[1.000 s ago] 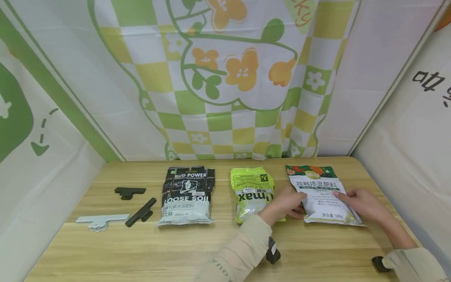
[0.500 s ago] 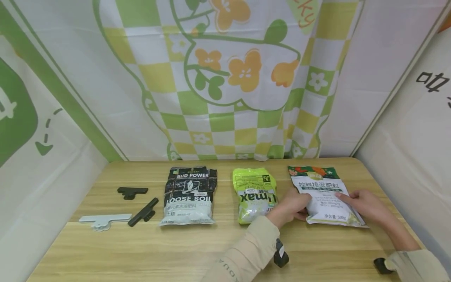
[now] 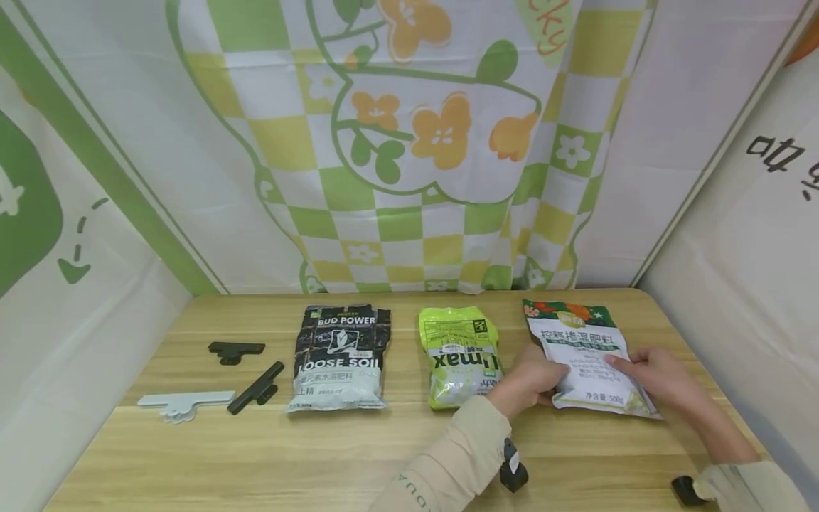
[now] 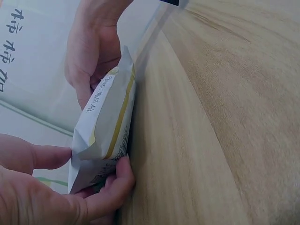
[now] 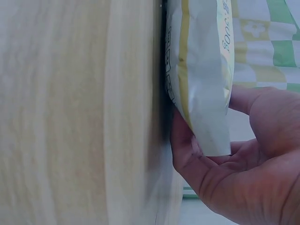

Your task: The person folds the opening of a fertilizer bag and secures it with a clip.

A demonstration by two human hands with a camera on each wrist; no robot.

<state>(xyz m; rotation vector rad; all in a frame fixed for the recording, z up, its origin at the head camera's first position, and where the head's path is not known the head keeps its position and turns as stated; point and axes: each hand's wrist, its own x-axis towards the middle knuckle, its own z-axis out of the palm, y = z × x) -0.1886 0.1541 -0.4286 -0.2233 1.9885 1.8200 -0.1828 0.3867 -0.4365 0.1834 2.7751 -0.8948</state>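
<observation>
A white fertilizer bag (image 3: 585, 363) with a green and red top band lies at the right of the table. My left hand (image 3: 530, 377) grips its left edge, thumb on the front and fingers tucked beneath, as the left wrist view shows on the bag's side (image 4: 105, 117). On the opposite edge my right hand (image 3: 662, 373) holds the bag, thumb on top. In the right wrist view, the fingers of that hand (image 5: 248, 154) curl under the bag's corner (image 5: 206, 108). Next to my left hand lies a lime green bag (image 3: 457, 355) with upside-down lettering.
A black and white soil bag (image 3: 339, 359) lies left of the green one. Farther left are two black clips (image 3: 237, 351) and a pale grey clip (image 3: 182, 403). Patterned cloth (image 3: 409, 235) hangs behind the wooden table (image 3: 288, 455).
The left hand has moved slightly right and closer in on the white bag's edge. The bag's lower part appears a little tilted and bulged; the other bags and clips stay put.
</observation>
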